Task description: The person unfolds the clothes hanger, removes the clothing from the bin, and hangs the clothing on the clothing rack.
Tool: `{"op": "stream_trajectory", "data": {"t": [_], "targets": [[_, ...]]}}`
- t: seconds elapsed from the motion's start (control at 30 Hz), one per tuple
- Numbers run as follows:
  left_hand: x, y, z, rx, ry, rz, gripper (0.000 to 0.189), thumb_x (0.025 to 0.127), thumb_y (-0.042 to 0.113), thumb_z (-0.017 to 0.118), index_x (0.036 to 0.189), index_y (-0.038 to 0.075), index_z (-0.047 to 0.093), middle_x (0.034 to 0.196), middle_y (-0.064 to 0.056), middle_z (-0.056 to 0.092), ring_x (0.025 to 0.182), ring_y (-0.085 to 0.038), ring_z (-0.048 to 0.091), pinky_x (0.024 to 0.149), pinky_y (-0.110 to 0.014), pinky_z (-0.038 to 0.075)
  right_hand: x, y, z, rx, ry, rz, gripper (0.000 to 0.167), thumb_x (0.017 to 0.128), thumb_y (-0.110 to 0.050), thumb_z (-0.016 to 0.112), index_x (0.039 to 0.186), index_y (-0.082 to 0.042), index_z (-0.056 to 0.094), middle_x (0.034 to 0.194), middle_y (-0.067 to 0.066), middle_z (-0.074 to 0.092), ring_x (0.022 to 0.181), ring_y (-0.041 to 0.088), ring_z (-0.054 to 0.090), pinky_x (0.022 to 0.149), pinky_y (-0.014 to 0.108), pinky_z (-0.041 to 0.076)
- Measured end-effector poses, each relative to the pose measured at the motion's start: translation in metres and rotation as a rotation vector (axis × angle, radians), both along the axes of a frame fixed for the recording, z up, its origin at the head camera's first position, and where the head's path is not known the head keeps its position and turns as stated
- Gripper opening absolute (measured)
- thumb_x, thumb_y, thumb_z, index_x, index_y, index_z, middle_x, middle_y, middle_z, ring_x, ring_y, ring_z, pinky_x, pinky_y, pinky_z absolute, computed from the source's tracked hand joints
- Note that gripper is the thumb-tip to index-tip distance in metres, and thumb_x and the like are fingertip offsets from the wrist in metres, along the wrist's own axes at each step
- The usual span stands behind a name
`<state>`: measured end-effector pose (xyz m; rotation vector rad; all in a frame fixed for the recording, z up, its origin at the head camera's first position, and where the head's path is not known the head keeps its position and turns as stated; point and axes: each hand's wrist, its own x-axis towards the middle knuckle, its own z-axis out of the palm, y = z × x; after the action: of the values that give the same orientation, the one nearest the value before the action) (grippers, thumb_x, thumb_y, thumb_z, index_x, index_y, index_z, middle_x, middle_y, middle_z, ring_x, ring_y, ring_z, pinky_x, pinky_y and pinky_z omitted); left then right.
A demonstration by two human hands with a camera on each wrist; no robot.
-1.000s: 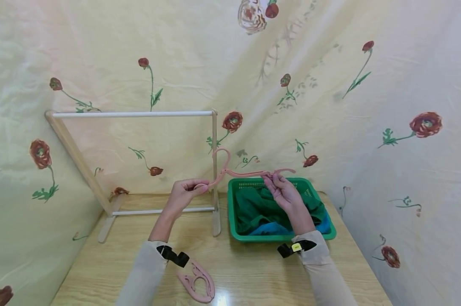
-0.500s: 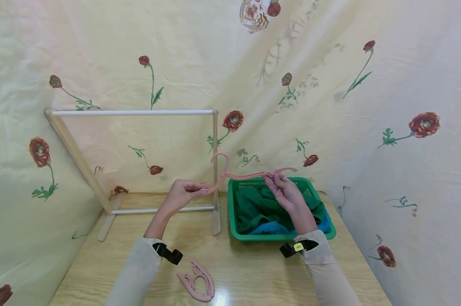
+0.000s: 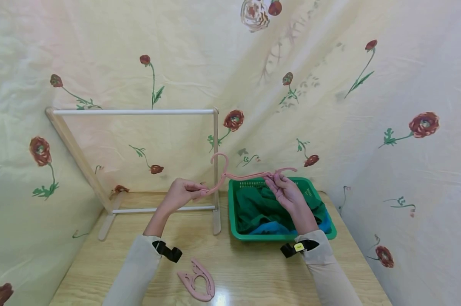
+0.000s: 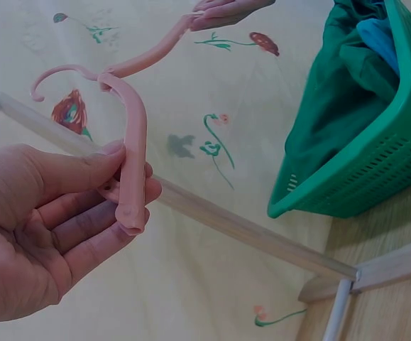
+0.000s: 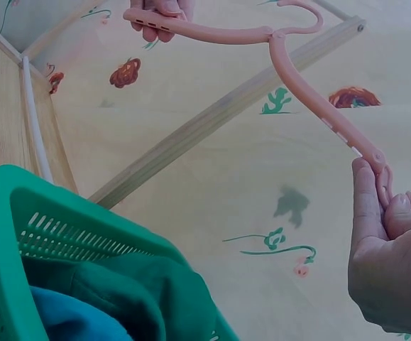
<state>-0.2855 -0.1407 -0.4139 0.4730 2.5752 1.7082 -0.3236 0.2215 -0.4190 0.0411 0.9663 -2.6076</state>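
Observation:
A pink folding hanger (image 3: 246, 175) is held up in the air between both hands, its hook pointing upward. At its left arm's end my left hand (image 3: 182, 194) pinches it between thumb and fingers; the left wrist view shows the thumb on the pink arm (image 4: 135, 163). My right hand (image 3: 285, 193) grips the other arm near its end, with a thin curved piece sticking out beyond the fingers. In the right wrist view, the thumb and fingers close on a joint of the hanger (image 5: 379, 167). A second pink hanger (image 3: 209, 278), folded, lies on the table below.
Behind the left hand stands a rack with wooden uprights and a white top rail (image 3: 135, 112). Under the right hand sits a green basket (image 3: 282, 238) holding green cloth (image 3: 253, 208) and blue cloth (image 3: 270, 228). Flower-patterned fabric (image 3: 188, 72) surrounds the wooden table (image 3: 249, 272).
Both hands keep their hold on the hanger. The left hand and the hook have lowered slightly, and the hanger's left arm has turned a little; the right hand has hardly moved.

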Motion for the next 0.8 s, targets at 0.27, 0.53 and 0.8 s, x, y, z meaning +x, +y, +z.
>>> {"op": "stream_trajectory", "data": {"t": [0.27, 0.53, 0.8], "targets": [[-0.0017, 0.0014, -0.0017, 0.017, 0.001, 0.019, 0.018, 0.093, 0.008, 0.074, 0.106, -0.004, 0.078, 0.104, -0.023, 0.076, 0.079, -0.019, 0.070, 0.064, -0.023, 0.050, -0.0008, 0.0004, -0.0013, -0.025, -0.036, -0.018, 0.018, 0.106, -0.008, 0.041, 0.095, -0.006, 0.055, 0.107, 0.012, 0.075, 0.101, 0.022, 0.076, 0.098, 0.027, 0.055], [-0.0033, 0.0001, -0.0027, 0.045, 0.011, 0.050, 0.018, 0.092, 0.010, 0.076, 0.105, -0.001, 0.079, 0.101, -0.021, 0.077, 0.079, -0.016, 0.071, 0.066, -0.024, 0.052, -0.0025, -0.0001, -0.0019, -0.037, -0.007, 0.000, 0.020, 0.107, -0.009, 0.039, 0.095, -0.006, 0.054, 0.108, 0.013, 0.074, 0.102, 0.022, 0.075, 0.095, 0.027, 0.057], [-0.0019, 0.0012, -0.0009, 0.087, -0.007, 0.080, 0.017, 0.092, 0.009, 0.076, 0.105, -0.002, 0.079, 0.102, -0.020, 0.077, 0.083, -0.010, 0.071, 0.072, -0.026, 0.058, -0.0021, -0.0007, -0.0020, -0.047, 0.000, -0.001, 0.019, 0.107, -0.008, 0.039, 0.096, -0.006, 0.054, 0.108, 0.013, 0.074, 0.103, 0.023, 0.075, 0.095, 0.027, 0.057]]}}
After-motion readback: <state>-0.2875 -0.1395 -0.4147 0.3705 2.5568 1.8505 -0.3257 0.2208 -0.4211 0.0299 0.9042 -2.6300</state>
